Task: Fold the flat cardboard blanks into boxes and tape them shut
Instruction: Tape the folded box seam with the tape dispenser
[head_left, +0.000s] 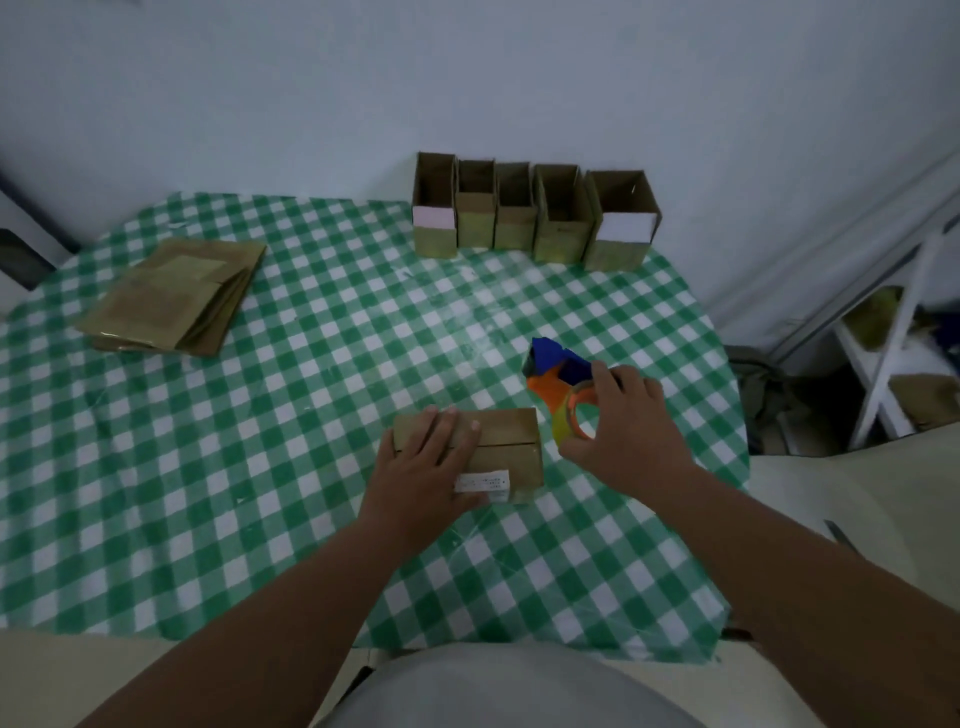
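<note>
- Left hand (431, 462) lies flat, fingers straight, pressing the folded box (506, 447) near the middle of the table (311, 415), toward its near edge
- Right hand (626, 421) curls round the tape dispenser (553, 376), just right of the box
- Flat blanks (171, 296) sit stacked at the far left corner; five open boxes (535, 213) line the far edge

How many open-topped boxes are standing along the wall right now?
5, in one row at the table's far edge against the wall. None seems hidden behind them.
</note>
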